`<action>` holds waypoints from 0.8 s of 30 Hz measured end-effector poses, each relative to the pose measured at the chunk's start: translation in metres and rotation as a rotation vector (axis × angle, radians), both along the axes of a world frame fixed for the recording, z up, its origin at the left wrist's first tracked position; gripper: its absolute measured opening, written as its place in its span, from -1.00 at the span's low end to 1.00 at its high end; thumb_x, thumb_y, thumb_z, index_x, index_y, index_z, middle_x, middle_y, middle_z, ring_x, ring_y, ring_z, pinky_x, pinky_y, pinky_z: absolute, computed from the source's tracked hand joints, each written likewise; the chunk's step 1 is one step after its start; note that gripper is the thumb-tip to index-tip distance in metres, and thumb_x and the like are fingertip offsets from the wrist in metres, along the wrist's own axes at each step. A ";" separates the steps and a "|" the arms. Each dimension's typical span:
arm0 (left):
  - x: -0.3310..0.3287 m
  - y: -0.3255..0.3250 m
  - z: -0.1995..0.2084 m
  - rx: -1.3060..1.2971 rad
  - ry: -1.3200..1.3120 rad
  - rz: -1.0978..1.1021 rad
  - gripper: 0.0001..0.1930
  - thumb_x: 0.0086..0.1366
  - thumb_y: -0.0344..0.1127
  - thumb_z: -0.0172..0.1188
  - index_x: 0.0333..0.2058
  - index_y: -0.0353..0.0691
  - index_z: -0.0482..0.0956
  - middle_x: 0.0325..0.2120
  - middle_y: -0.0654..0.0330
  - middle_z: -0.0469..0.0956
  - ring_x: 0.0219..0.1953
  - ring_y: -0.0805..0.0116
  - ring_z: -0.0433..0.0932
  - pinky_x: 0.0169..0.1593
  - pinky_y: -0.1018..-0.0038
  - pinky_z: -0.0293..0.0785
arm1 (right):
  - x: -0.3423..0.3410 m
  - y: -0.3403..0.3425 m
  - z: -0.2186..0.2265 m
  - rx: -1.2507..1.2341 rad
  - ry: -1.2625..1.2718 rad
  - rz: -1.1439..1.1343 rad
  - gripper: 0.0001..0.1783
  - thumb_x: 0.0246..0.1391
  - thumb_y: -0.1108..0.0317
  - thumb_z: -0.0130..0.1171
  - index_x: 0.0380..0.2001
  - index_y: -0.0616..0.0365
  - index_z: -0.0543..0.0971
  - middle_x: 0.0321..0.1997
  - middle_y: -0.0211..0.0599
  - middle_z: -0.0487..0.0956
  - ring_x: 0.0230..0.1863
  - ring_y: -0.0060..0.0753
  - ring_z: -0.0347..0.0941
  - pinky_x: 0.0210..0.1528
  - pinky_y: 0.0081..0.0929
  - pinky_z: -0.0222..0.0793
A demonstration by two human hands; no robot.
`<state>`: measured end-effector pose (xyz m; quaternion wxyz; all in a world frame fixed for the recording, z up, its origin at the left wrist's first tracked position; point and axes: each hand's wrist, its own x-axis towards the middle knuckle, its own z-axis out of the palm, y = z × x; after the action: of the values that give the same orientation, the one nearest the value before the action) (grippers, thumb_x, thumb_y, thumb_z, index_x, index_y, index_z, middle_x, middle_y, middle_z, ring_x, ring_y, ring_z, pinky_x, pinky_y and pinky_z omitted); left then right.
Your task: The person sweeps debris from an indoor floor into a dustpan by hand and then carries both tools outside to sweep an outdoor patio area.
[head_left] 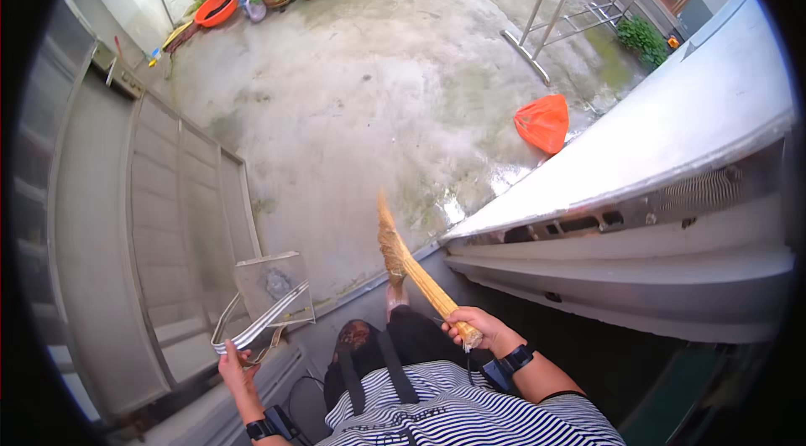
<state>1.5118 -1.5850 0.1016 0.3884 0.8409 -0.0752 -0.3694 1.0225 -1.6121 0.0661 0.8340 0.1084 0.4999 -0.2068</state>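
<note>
the right hand [480, 328] has its fingers wrapped around the straw broom [428, 285] close to the butt of its bound handle; the broom slants away from the body, bristles forward and a little left, over the near edge of the concrete floor [336, 127]. the left hand [238, 366] has its fingers pinching the striped band that serves as handle to a flat, squarish dustpan [273, 282], which hangs tilted by the left end of that same edge, beside the panelled door [180, 228]. whether the bristles or the pan touch the ground, i cannot tell.

the work in hand looks like sweeping, and a few things would likely serve it well. a grip slightly lower on the handle should steady the bristles; so near the butt, the broom may wag. the pan is best set with its lip flat, since its loose-looking band probably lets it swing and spill. short, low strokes toward the pan should fling less dust, and it makes sense to draw the bristles clear of the foot [396, 299]. the orange bag [543, 123], by the floor's right edge, lies well apart from both tools.
</note>
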 end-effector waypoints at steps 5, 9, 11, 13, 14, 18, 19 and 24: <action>0.034 0.010 -0.034 -0.103 0.013 0.017 -0.55 0.12 0.18 0.12 -0.59 -0.08 0.31 -0.70 0.34 0.33 -0.53 0.48 0.45 -0.64 0.33 0.42 | 0.011 0.020 -0.025 -0.051 0.032 -0.048 -0.83 -0.01 0.41 0.05 -0.36 0.29 0.38 -0.47 -0.28 0.46 -0.58 -0.58 0.38 -0.59 -0.63 0.37; 0.047 -0.002 -0.069 -0.097 0.024 -0.008 -0.52 0.10 0.21 0.13 -0.60 -0.10 0.30 -0.69 0.31 0.35 -0.55 0.48 0.45 -0.65 0.36 0.43 | 0.007 0.049 -0.063 -0.025 0.029 -0.180 -0.85 0.01 0.40 0.06 -0.41 0.29 0.40 -0.52 -0.29 0.45 -0.61 -0.55 0.37 -0.59 -0.60 0.39; 0.063 -0.012 -0.106 -0.134 0.029 -0.049 -0.51 0.09 0.22 0.13 -0.61 -0.10 0.30 -0.70 0.31 0.34 -0.57 0.47 0.44 -0.64 0.32 0.43 | 0.012 0.054 -0.094 -0.050 0.034 -0.231 -0.85 0.00 0.41 0.05 -0.42 0.29 0.40 -0.53 -0.29 0.45 -0.61 -0.55 0.37 -0.58 -0.59 0.39; 0.080 -0.033 -0.164 -0.191 0.052 -0.087 -0.48 0.07 0.24 0.14 -0.64 -0.10 0.29 -0.72 0.31 0.33 -0.60 0.46 0.44 -0.68 0.30 0.40 | 0.029 0.062 -0.145 -0.071 0.076 -0.331 -0.87 -0.01 0.42 0.04 -0.43 0.28 0.40 -0.54 -0.30 0.44 -0.60 -0.54 0.36 -0.58 -0.58 0.38; 0.095 -0.042 -0.203 -0.208 0.064 -0.128 -0.48 0.07 0.24 0.14 -0.64 -0.10 0.29 -0.72 0.31 0.33 -0.60 0.46 0.44 -0.68 0.30 0.40 | 0.038 0.062 -0.170 -0.087 0.099 -0.395 -0.87 -0.02 0.43 0.03 -0.42 0.27 0.39 -0.52 -0.28 0.44 -0.59 -0.54 0.36 -0.57 -0.59 0.38; 0.109 -0.085 -0.290 -0.221 0.141 -0.108 -0.50 0.08 0.21 0.16 -0.63 -0.11 0.29 -0.72 0.30 0.32 -0.59 0.44 0.45 -0.75 0.39 0.34 | 0.049 0.052 -0.251 -0.149 0.160 -0.533 -0.86 -0.03 0.44 0.02 -0.40 0.29 0.35 -0.50 -0.24 0.45 -0.60 -0.54 0.37 -0.59 -0.61 0.38; 0.117 -0.094 -0.312 -0.247 0.146 -0.139 -0.51 0.08 0.20 0.16 -0.62 -0.11 0.29 -0.72 0.30 0.32 -0.60 0.43 0.44 -0.73 0.35 0.35 | 0.053 0.047 -0.272 -0.150 0.121 -0.596 -0.85 -0.04 0.45 0.02 -0.39 0.29 0.34 -0.50 -0.23 0.44 -0.61 -0.54 0.36 -0.59 -0.61 0.38; 0.123 -0.133 -0.384 -0.333 0.154 -0.179 -0.51 0.08 0.21 0.15 -0.62 -0.10 0.29 -0.72 0.29 0.32 -0.60 0.39 0.45 -0.70 0.27 0.38 | 0.039 0.020 -0.324 -0.175 0.067 -0.759 -0.79 -0.09 0.48 0.01 -0.36 0.29 0.27 -0.52 -0.22 0.39 -0.61 -0.54 0.36 -0.58 -0.61 0.37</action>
<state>1.6349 -1.7180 -0.2821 0.4925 0.7242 -0.1797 -0.4480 1.0618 -1.5919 -0.2581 0.6874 0.2072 0.4316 -0.5461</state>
